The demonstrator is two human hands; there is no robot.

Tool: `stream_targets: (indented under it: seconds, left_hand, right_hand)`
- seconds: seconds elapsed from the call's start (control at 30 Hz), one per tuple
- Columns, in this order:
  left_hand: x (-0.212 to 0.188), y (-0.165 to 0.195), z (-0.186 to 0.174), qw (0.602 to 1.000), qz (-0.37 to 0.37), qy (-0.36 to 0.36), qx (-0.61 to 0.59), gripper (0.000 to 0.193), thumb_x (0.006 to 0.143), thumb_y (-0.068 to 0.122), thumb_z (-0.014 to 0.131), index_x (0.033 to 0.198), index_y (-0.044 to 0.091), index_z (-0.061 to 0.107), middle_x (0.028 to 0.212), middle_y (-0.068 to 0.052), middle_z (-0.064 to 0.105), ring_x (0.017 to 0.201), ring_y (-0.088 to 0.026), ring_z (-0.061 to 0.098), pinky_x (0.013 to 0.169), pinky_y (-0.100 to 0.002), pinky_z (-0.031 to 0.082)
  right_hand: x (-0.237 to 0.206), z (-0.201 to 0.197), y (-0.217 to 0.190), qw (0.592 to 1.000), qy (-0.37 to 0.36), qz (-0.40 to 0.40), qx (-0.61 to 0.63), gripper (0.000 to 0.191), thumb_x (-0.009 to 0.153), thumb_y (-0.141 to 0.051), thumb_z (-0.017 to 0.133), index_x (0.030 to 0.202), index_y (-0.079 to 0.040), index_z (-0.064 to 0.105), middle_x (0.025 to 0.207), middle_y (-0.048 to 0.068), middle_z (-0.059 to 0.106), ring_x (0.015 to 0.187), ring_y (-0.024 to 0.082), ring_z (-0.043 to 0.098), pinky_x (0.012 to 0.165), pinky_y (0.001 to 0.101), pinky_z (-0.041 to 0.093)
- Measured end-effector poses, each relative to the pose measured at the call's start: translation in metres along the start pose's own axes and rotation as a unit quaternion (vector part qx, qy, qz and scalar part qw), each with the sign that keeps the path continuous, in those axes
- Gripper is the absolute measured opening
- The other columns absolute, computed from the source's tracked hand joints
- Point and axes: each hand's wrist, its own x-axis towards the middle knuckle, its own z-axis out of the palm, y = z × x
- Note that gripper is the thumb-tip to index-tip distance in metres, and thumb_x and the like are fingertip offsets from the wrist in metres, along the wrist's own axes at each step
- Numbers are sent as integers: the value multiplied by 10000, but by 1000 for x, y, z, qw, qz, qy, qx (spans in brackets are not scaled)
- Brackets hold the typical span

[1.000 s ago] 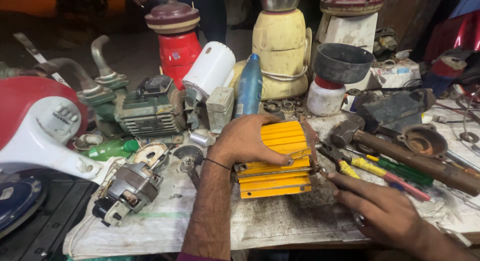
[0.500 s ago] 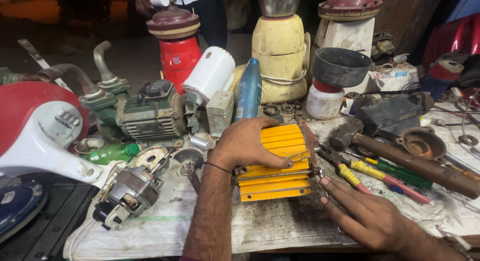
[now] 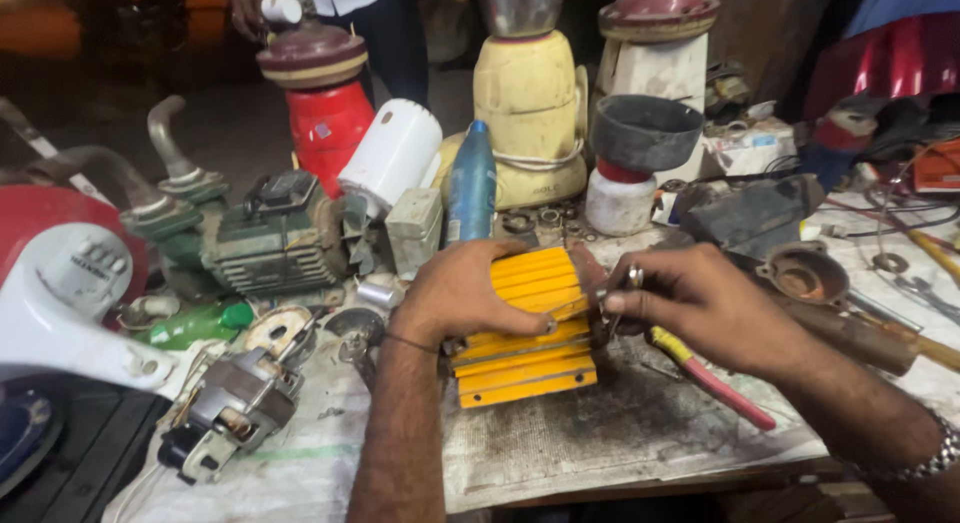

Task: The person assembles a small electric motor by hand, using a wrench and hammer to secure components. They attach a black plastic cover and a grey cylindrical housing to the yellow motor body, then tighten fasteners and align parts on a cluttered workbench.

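The left hand (image 3: 465, 293) lies palm down over the top of a yellow finned motor housing (image 3: 525, 333), fingers curled over its ribbed surface and clamping it in place. The housing sits near the middle of the workbench (image 3: 620, 443), on a dirty grey sheet, just right of the left forearm. The right hand (image 3: 700, 303) comes in from the right and pinches a small metal tool (image 3: 628, 283) between thumb and fingertips, its tip held against the housing's right end; what kind of tool it is cannot be told.

Just near and right of the right hand lies a screwdriver with a yellow and pink handle (image 3: 710, 375), touching the bench. Farther right a rusty round metal cup (image 3: 805, 275) rests beside a long dark bar. To the left of the housing stand a green finned motor (image 3: 265, 245) and, nearer, a grey electric motor core (image 3: 235, 408) with a green plastic bottle (image 3: 195, 325) between them. On the far side of the housing a blue bottle (image 3: 472, 188) stands upright, next to a white cylinder (image 3: 392, 155) tilted on its side. Behind these are a red mixer base (image 3: 325, 123), a cream mixer base (image 3: 528, 113) and a dark grey bowl on a white jar (image 3: 640, 143). At the far left a red and white appliance casing (image 3: 60, 283) rests. Another person stands at the far edge
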Motion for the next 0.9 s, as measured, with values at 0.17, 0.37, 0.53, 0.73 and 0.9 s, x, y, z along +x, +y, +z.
stream_targets:
  seconds: [0.17, 0.37, 0.53, 0.73, 0.9]
  left_hand:
    - [-1, 2, 0, 1000, 0, 2, 0, 964, 444, 569, 842, 1271, 92, 708, 1185, -115, 756, 1075, -247, 735, 945, -351, 549]
    - [-2, 0, 2, 1000, 22, 8, -2, 950, 451, 592, 824, 1247, 82, 722, 1171, -120, 763, 1065, -249, 743, 945, -355, 557]
    - [-5, 1, 5, 999, 32, 32, 9, 938, 449, 596, 833, 1236, 96, 728, 1159, -117, 763, 1059, -263, 734, 939, -369, 550]
    - [-9, 7, 3, 998, 57, 31, 5, 932, 431, 579, 831, 1225, 102, 734, 1140, -111, 773, 1050, -257, 737, 924, -370, 556]
    - [-8, 10, 1, 999, 25, 22, -4, 940, 428, 579, 817, 1237, 107, 731, 1141, -104, 773, 1040, -244, 747, 921, -356, 562]
  right_hand:
    - [-9, -1, -2, 999, 15, -41, -19, 247, 913, -293, 663, 1001, -70, 724, 694, 74, 756, 637, 174, 671, 600, 379, 536]
    - [-25, 7, 3, 982, 67, -137, -110, 198, 942, -231, 600, 1010, -60, 673, 799, 104, 736, 761, 233, 701, 687, 406, 551]
    - [-16, 7, 12, 994, 59, -83, -34, 232, 928, -233, 578, 935, -40, 706, 785, 77, 729, 735, 201, 718, 663, 381, 599]
    - [35, 13, 18, 945, -32, 193, 262, 412, 1026, -350, 534, 964, 32, 674, 705, 163, 706, 580, 269, 682, 576, 396, 592]
    - [40, -1, 26, 946, -25, 242, 215, 421, 1022, -356, 564, 1011, 49, 675, 799, 157, 741, 693, 265, 716, 657, 370, 607]
